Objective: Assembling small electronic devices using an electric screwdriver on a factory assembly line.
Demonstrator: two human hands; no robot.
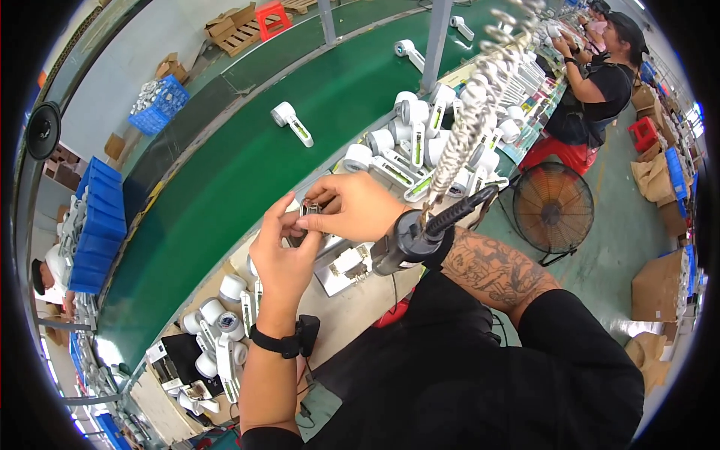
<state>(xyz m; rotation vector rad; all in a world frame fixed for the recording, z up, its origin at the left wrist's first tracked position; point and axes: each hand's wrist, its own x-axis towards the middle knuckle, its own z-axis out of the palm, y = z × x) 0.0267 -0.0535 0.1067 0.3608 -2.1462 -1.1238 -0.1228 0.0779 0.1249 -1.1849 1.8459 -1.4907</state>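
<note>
My left hand point(281, 244) and my right hand point(352, 206) meet above the bench, their fingers closed around a small part point(309, 209) with a shiny metallic edge. The fingers cover most of it, so its exact kind cannot be made out. Just below my right hand sits a metal fixture point(347, 268) with a white block on its plate. A black power screwdriver point(401, 244) hangs from a coiled silvery spring point(469, 112), in front of my right wrist. Neither hand grips the screwdriver.
White round-headed handheld units point(416, 142) lie piled beyond my right hand; several more point(225, 322) lie left of my left forearm. A green conveyor belt point(225, 187) runs behind the bench, carrying single units. At right stand a black floor fan point(551, 210) and a seated co-worker point(604, 82).
</note>
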